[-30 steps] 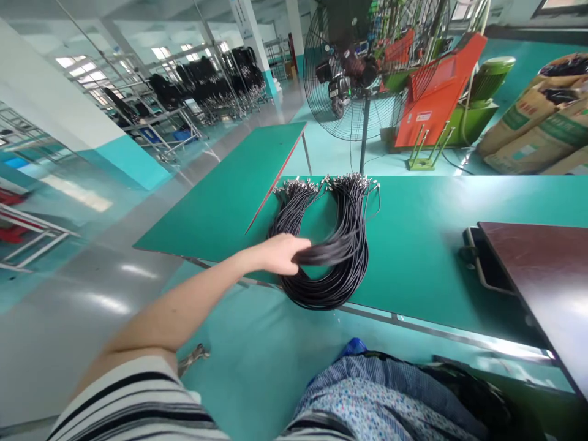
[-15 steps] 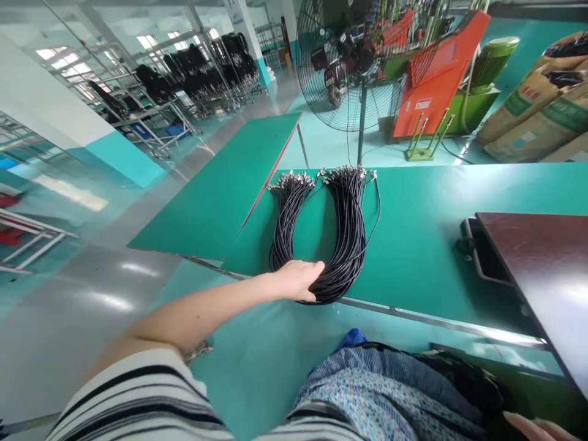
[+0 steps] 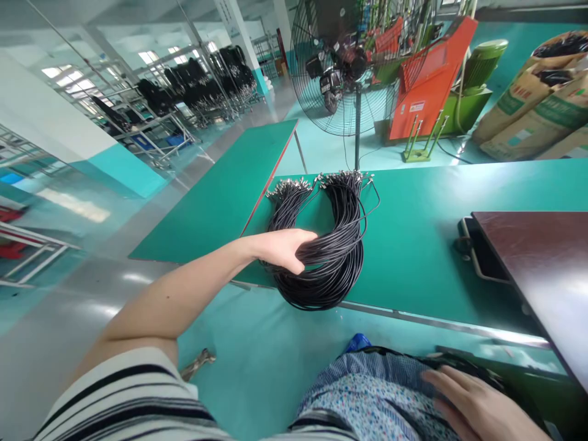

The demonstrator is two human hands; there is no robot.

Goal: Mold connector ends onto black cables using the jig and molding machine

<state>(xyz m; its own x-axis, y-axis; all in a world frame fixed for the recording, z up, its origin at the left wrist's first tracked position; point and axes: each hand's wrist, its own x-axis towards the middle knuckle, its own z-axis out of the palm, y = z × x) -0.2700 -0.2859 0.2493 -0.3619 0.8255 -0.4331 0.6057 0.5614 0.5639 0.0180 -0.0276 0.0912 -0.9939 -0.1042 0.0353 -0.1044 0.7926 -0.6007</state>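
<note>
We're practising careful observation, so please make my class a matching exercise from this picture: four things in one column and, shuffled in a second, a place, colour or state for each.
Column one
1. Left hand
2. Right hand
3. Cables
4. Fan

Column two
A. Beyond the green table
B. Black, with silver ends
C. Gripping some of the cables
D. Near the flowered cloth

Pairs: 1-C, 2-D, 3-B, 4-A

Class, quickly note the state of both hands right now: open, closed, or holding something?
Left hand: closed around part of the bundle of black cables.
Right hand: open, fingers extended, nothing visible in it.
</note>
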